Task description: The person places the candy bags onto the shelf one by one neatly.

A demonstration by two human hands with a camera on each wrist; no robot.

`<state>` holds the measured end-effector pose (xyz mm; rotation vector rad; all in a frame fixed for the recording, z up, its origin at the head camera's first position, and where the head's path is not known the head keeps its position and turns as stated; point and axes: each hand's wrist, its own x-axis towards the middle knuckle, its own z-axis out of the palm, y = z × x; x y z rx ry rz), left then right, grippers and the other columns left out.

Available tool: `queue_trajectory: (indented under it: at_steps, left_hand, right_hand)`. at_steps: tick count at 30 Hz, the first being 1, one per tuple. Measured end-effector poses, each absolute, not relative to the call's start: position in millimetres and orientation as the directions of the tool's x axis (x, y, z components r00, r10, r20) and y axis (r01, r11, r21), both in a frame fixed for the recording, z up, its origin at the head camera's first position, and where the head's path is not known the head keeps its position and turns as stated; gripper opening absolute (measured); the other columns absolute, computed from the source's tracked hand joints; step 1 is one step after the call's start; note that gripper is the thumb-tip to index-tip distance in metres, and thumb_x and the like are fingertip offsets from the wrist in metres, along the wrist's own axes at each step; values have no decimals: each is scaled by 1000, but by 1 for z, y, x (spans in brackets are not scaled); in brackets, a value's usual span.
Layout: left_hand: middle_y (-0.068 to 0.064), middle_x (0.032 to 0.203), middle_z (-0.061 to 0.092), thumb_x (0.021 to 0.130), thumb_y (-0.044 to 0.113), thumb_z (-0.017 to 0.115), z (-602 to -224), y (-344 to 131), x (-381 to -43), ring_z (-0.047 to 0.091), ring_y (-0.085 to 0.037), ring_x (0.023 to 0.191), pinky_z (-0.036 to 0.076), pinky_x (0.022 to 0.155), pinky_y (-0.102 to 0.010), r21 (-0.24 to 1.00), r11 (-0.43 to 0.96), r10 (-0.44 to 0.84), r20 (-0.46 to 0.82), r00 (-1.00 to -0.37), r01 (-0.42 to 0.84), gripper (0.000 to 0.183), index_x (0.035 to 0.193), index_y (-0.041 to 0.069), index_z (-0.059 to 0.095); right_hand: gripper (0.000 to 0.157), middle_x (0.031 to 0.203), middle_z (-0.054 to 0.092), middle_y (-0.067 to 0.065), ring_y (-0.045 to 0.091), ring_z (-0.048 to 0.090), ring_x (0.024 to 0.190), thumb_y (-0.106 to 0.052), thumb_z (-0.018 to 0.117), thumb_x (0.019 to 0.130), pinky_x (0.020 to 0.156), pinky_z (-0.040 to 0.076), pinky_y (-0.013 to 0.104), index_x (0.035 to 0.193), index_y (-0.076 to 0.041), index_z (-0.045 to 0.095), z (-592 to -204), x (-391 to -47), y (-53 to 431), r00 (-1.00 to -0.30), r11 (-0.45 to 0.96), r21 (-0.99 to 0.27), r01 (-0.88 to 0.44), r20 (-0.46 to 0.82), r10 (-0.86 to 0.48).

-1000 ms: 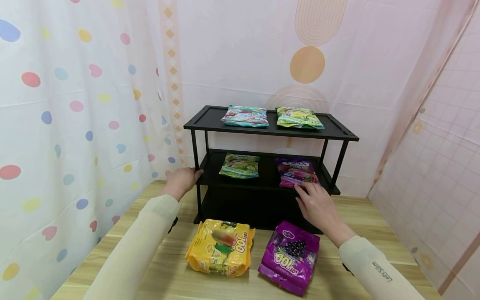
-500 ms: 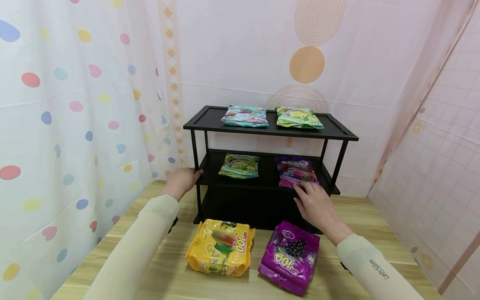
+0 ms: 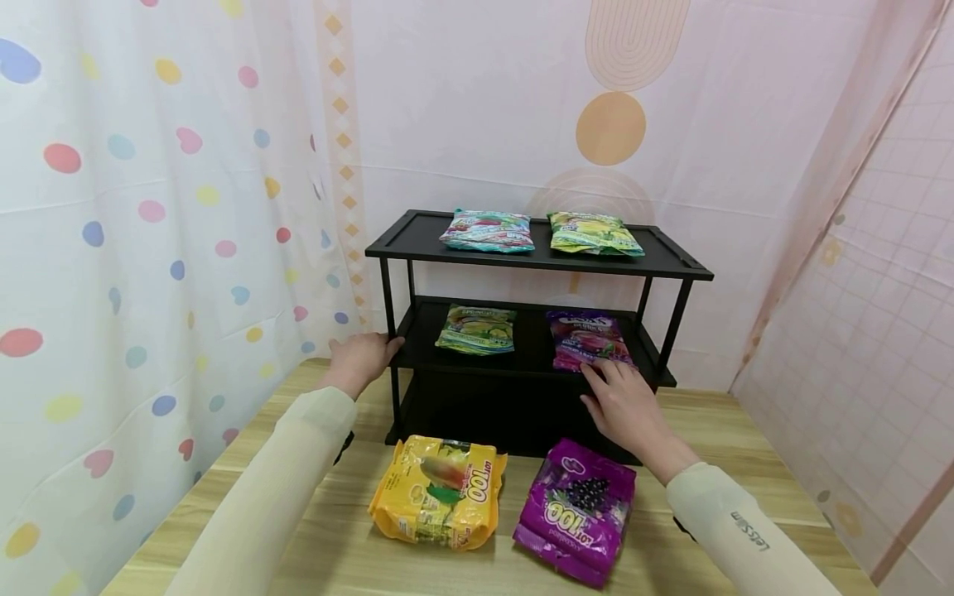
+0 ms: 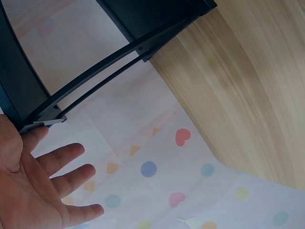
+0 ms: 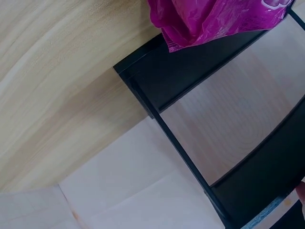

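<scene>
A black three-tier rack (image 3: 525, 367) stands on the wooden table. My left hand (image 3: 360, 361) holds the middle shelf's left edge by the front post; in the left wrist view its other fingers (image 4: 74, 183) spread away from the rack. My right hand (image 3: 624, 406) lays its fingertips on the front edge of a purple candy bag (image 3: 589, 335) at the middle shelf's right, thumb lower and apart from them. Left of that bag lies a green candy bag (image 3: 477, 329). In the right wrist view only a fingertip shows at the right edge.
On the top shelf lie a light-blue candy bag (image 3: 488, 231) and a yellow-green one (image 3: 595, 233). In front of the rack, a yellow candy pack (image 3: 440, 494) and a purple candy pack (image 3: 576, 513) lie on the table (image 3: 335, 530). Curtains hang behind and at the sides.
My right hand has shifted slightly left and a little inward, and the purple bag under its fingertips has turned and moved slightly with it. My left hand stays in place.
</scene>
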<state>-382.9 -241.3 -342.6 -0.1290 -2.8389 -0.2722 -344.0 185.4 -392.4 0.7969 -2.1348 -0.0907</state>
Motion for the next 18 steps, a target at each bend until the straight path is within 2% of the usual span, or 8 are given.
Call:
queue_trajectory:
  at_steps: [18]
  left_hand:
    - [-31, 114, 65, 109, 41, 33, -343, -242, -383, 57, -56, 109, 23, 97, -80, 174, 978, 62, 285, -957, 115, 51, 103, 3, 66]
  right_hand:
    - [56, 124, 58, 23, 39, 58, 109, -25, 75, 89, 91, 49, 51, 135, 2, 57, -393, -344, 184, -528, 809, 294, -509, 636, -563]
